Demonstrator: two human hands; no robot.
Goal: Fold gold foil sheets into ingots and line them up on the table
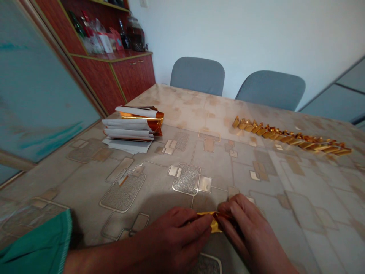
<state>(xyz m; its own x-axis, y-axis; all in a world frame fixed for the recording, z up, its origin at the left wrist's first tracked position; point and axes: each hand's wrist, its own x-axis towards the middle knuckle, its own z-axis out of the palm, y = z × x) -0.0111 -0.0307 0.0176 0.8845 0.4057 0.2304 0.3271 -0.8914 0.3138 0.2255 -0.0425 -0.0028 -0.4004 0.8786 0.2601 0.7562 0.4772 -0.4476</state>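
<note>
Both my hands meet at the near edge of the table on a small piece of gold foil paper (214,222). My left hand (176,236) pinches its left end with fingers pressed together. My right hand (245,224) grips its right end, fingers curled over it. Most of the gold paper is hidden under my fingers. A stack of gold-and-white foil sheets (134,127) lies at the far left of the table. A long row of several folded gold pieces (288,136) runs across the far right.
The table (199,160) has a patterned beige cover. Two grey chairs (198,74) (270,88) stand at its far side. A red wooden cabinet (119,72) with bottles is at the back left. A green cloth (37,243) lies at the near left corner.
</note>
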